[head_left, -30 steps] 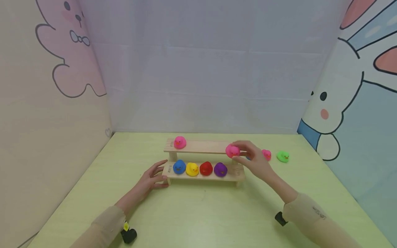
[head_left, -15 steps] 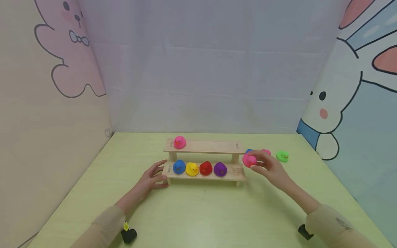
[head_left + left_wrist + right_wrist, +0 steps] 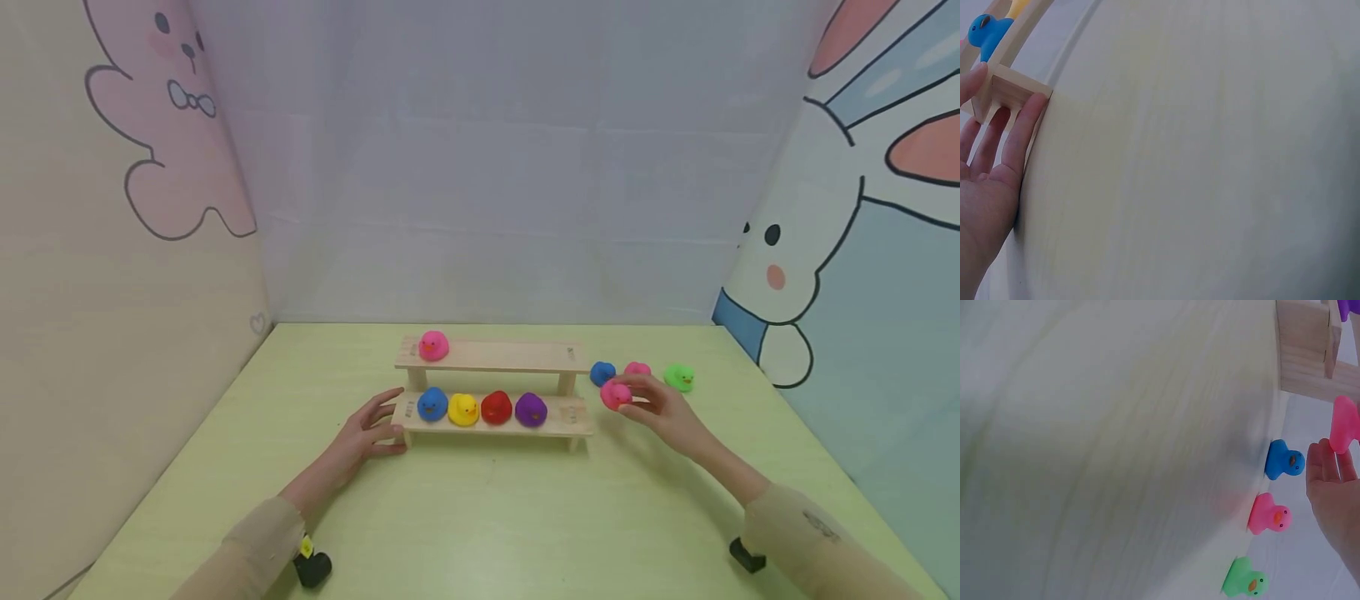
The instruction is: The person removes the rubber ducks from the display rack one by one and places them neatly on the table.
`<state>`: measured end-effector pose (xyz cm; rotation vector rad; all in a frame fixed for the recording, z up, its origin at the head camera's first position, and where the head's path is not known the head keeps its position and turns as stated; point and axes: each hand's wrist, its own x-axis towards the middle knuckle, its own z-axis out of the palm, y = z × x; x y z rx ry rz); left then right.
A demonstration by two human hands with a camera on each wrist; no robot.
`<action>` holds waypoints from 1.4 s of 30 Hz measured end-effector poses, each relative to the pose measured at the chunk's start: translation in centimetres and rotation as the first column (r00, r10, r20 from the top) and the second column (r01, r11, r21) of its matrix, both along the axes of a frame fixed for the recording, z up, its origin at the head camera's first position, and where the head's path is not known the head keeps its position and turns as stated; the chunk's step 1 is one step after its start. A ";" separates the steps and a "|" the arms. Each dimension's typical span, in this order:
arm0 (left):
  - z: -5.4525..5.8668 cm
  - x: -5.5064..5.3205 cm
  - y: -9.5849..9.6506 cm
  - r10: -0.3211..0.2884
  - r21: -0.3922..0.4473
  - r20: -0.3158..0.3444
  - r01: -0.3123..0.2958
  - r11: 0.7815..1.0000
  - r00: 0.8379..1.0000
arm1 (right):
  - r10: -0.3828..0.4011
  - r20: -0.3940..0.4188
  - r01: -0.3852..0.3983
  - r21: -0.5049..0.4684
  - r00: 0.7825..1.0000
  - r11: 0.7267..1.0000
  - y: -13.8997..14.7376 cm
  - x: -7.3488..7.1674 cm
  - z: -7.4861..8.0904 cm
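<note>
A two-tier wooden stand [image 3: 487, 357] is on the table. My left hand [image 3: 367, 429] grips the left end of its lower shelf, the fingers spread across front and back edges; the left wrist view shows fingertips on the wooden end piece [image 3: 1019, 84]. My right hand [image 3: 663, 408] pinches a pink rubber duck [image 3: 616, 395] just right of the stand, above the table. On the lower shelf sit a blue duck [image 3: 432, 404], a yellow duck [image 3: 463, 409], a red duck [image 3: 497, 407] and a purple duck [image 3: 531, 409]. Another pink duck [image 3: 433, 345] sits at the top shelf's left end.
Behind my right hand, a blue duck [image 3: 602, 373], a pink duck [image 3: 637, 369] and a green duck [image 3: 679, 377] are on the table [image 3: 487, 533]. A pale cloth [image 3: 487, 167] hangs behind, with cartoon-printed panels at both sides.
My right hand has carried the pink duck from the top shelf's right end to the right and lower, past the stand. The blue duck behind has come into sight. My left hand has stayed put.
</note>
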<state>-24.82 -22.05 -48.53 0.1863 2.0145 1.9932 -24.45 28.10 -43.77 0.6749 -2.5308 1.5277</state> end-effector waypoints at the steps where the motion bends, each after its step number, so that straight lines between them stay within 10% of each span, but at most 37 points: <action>1: 0.0 0.0 0.0 -0.001 0.001 0.000 0.001 1.000 1.000 | 0.002 0.008 -0.002 0.004 1.000 1.000 0.2 -0.1 -0.2; 26: 0.1 0.2 0.0 0.005 -0.012 -0.006 -0.005 1.000 1.000 | 0.046 0.333 -0.072 0.068 0.942 0.995 2.5 -2.5 -2.9; 42: 0.0 0.2 -0.1 -0.010 -0.010 -0.026 0.010 1.000 1.000 | 0.033 0.370 -0.072 0.092 0.929 0.993 2.5 -2.9 -3.0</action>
